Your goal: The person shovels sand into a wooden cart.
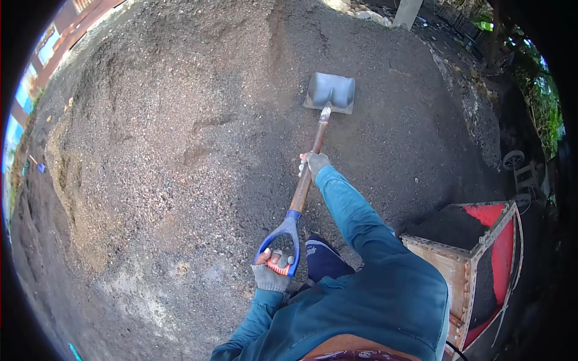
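My left hand is clenched round the shovel grip, and my right hand grasps the shaft. The blade rests on the soil, with a box at my right.

I see a broad heap of dark, gravelly soil filling most of the frame, coarser and paler toward the left. A sandy patch shows near the left edge. The shovel rests its grey blade on the heap at upper centre. At lower right a wooden box with a red lining stands on the ground, with dark soil inside. Pale stones lie at the top edge, near a post.
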A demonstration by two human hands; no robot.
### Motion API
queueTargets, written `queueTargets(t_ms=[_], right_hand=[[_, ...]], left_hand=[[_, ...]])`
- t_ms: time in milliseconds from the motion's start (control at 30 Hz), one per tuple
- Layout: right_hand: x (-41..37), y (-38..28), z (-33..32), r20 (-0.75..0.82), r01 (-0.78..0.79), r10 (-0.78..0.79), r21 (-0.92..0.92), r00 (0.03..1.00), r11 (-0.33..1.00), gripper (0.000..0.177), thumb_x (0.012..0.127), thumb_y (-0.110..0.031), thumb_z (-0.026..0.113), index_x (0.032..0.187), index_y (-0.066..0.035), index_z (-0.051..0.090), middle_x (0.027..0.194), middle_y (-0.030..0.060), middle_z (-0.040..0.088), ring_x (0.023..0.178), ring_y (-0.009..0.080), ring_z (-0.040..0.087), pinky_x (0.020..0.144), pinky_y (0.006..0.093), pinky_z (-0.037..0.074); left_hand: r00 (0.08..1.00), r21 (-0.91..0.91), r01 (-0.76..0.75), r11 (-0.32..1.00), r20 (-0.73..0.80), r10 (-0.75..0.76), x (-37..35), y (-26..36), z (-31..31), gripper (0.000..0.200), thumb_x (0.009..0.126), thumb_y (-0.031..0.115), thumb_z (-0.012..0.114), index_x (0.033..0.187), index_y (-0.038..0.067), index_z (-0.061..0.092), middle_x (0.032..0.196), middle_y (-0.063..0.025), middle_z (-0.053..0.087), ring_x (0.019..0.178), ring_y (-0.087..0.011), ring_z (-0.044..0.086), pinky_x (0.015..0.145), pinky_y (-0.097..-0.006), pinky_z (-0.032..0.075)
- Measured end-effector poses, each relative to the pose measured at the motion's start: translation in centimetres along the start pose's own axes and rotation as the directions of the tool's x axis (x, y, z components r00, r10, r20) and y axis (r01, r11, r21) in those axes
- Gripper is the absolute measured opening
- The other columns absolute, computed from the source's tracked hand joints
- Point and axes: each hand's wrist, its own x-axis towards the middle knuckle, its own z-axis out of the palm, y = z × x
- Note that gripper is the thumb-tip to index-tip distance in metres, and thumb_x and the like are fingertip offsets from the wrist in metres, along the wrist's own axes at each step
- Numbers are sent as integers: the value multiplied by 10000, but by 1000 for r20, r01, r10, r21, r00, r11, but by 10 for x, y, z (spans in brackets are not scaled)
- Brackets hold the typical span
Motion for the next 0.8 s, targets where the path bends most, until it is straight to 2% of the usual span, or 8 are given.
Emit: queueTargets(t_ms=[67, 167, 200, 333, 467, 567, 667, 800], right_hand=[[54, -37, 1, -3, 1, -1, -42, 1000, 999, 125, 841, -74, 643, 902, -47, 538, 679, 74, 542, 536, 239, 577, 464, 448, 514], [162, -132, 8, 73, 37, -35, -23, 997, 999, 117, 849, -91, 634, 898, -63, 531, 700, 66, 544, 548, 233, 566, 499, 461, 515], [196, -170, 12, 95, 46, -44, -21, 995, 999, 112, 855, -94, 627, 894, -69, 525, 694, 63, 539, 546, 230, 560, 506, 462, 515], [310, -266, 44, 186, 66, -85, 103, 979, 992, 104, 883, -111, 598, 891, -105, 494, 671, 46, 511, 544, 215, 540, 531, 457, 508], [326, -228, 49, 131, 94, -100, 55, 986, 994, 97, 893, -137, 599, 919, -99, 514, 691, 49, 519, 563, 223, 545, 526, 452, 501], [293, -197, 24, 84, 86, -83, -35, 993, 996, 141, 871, -106, 639, 963, -77, 536, 731, 64, 543, 631, 237, 596, 576, 461, 545], [277, -171, 3, 117, 10, 1, -89, 993, 996, 162, 855, -80, 655, 964, -72, 535, 741, 68, 553, 641, 243, 607, 585, 465, 559], [271, -126, 1, 75, -74, 73, 1, 994, 997, 119, 859, -83, 644, 922, -76, 544, 719, 65, 556, 575, 220, 579, 526, 447, 544]], left_hand=[[997, -9, -33, 999, -69, 32, 50, -12, 47, 102, 851, 189, 571, 874, 97, 534, 608, 6, 436, 523, -170, 450, 674, -428, 495], [998, 80, -45, 996, 48, 41, 153, -23, 130, 77, 841, 166, 573, 822, 115, 519, 613, 12, 447, 533, -166, 457, 666, -424, 493], [999, 26, -28, 999, -19, 29, 189, -29, 170, 89, 831, 147, 581, 791, 126, 505, 611, 17, 440, 535, -169, 459, 640, -421, 496], [981, 170, -166, 971, 124, 146, 305, -13, 250, 116, 855, 160, 585, 786, 139, 494, 620, 18, 445, 543, -180, 480, 631, -420, 504], [989, 154, -142, 978, 61, 134, 341, 1, 183, 154, 890, 232, 608, 819, 154, 496, 631, 6, 468, 537, -186, 483, 640, -430, 508], [993, 66, -110, 992, 47, 107, 317, -21, 138, 227, 876, 335, 658, 819, 181, 501, 636, -17, 488, 540, -198, 477, 681, -455, 480], [983, -7, -100, 995, -153, 98, 271, -42, 113, 310, 870, 451, 617, 794, 178, 492, 613, -31, 470, 526, -227, 456, 650, -455, 469], [925, -16, -123, 992, -365, 109, 241, -38, 69, 399, 879, 537, 527, 740, 166, 485, 566, -41, 434, 479, -239, 422, 556, -434, 418]])
